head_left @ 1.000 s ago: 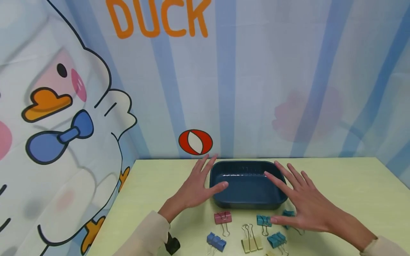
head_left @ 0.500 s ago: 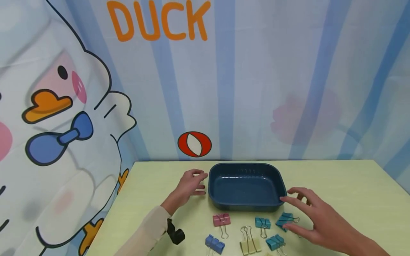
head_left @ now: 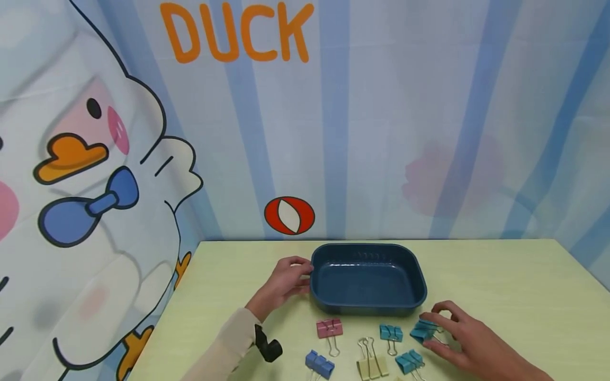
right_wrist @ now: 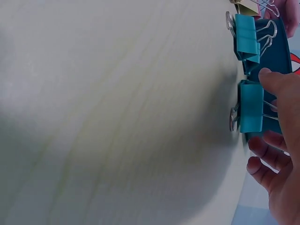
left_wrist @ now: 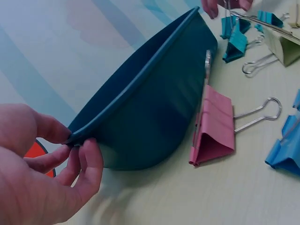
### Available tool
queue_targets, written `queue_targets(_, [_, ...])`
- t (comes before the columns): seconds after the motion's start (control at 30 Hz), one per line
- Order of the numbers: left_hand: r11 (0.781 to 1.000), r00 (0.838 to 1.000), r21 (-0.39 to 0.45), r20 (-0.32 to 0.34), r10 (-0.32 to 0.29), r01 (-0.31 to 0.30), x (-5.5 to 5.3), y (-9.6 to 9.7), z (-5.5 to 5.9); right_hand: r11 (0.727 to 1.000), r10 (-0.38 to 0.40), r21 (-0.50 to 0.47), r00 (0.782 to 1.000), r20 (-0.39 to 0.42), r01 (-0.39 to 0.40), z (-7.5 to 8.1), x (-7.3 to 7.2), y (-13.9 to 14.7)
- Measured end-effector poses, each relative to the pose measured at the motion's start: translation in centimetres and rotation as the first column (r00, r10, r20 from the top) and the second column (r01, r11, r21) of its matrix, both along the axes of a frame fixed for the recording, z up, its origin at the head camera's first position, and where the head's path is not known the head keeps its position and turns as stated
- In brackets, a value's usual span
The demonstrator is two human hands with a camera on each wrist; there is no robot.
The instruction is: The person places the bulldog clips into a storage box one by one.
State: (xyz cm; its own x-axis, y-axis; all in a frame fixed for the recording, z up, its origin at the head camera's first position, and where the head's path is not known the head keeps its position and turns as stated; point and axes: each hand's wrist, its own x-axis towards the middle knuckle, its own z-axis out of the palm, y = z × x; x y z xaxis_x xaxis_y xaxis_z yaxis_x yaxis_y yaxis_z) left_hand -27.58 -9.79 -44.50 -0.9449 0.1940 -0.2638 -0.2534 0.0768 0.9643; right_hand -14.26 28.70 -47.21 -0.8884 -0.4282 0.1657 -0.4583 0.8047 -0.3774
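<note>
At the left end of a dark blue rectangular dish (head_left: 367,288), my left hand (head_left: 286,280) pinches the rim. In the left wrist view the thumb lies on top and curled fingers (left_wrist: 91,159) sit beneath the lip. My right hand (head_left: 469,341) is around a teal binder clip (head_left: 423,331) right of the dish's near corner. Its thumb and fingers stand on either side of that clip (right_wrist: 251,108); in the right wrist view a gap shows between the clip and the lower fingers. The clip rests on the table.
In front of the dish lie a pink binder clip (head_left: 330,328), a blue one (head_left: 319,364), a pale yellow one (head_left: 373,366) and two more teal ones (head_left: 391,332). A printed cloth (head_left: 376,132) hangs behind the table (head_left: 505,280).
Both hands came down from above the dish. The left moved to the dish's left rim and took hold; the right lowered to the teal clip, its fingers drawing closer together.
</note>
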Motion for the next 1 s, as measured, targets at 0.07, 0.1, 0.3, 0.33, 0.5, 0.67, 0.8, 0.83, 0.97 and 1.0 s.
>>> queue_targets(0.07, [1.0,1.0,0.005,0.006,0.009,-0.009,-0.2,0.1,0.1,0.999,-0.035,0.02,0.998,0.045,0.034,-0.1,-0.1,-0.2])
queue_targets(0.1, [1.0,1.0,0.006,0.012,0.014,-0.014,-0.2,0.1,0.1,0.998,-0.049,0.03,0.997,0.065,0.047,-0.2,-0.2,-0.4])
queue_targets(0.3, [1.0,0.999,0.006,0.034,0.016,-0.016,-0.4,0.3,0.3,0.996,-0.074,0.046,0.993,0.096,0.07,-0.9,-0.3,-0.4])
queue_targets(0.33, [1.0,0.999,0.01,0.037,0.016,-0.016,-0.5,0.4,0.3,0.997,-0.068,0.04,0.994,0.088,0.065,-1.0,-0.3,-0.4])
queue_targets(0.5, [0.999,0.998,0.006,0.057,0.032,-0.033,-0.6,0.5,0.2,0.999,-0.054,0.007,0.998,0.014,0.054,-1.4,-0.2,-0.4])
queue_targets(0.67, [0.999,0.997,0.003,0.061,0.045,-0.045,-0.7,0.6,0.2,0.997,-0.07,0.012,0.997,-0.016,0.071,-1.1,0.0,-0.4])
queue_targets(0.8, [0.999,0.997,0.003,0.061,0.047,-0.047,-0.7,0.7,0.2,0.995,-0.088,0.05,0.996,-0.011,0.088,-0.4,0.1,-0.2])
queue_targets(0.83, [0.999,0.997,0.005,0.063,0.048,-0.048,-0.7,0.7,0.2,0.995,-0.084,0.058,0.996,-0.019,0.085,-0.1,0.2,-0.2])
queue_targets(0.97, [0.999,0.997,0.006,0.063,0.047,-0.048,-0.7,0.7,0.2,0.998,-0.037,0.054,0.992,-0.119,0.043,1.1,0.4,0.1])
queue_targets(1.0, [0.999,0.997,0.008,0.063,0.047,-0.047,-0.7,0.8,0.2,0.999,-0.018,0.048,0.989,-0.149,0.026,1.6,0.4,0.1])
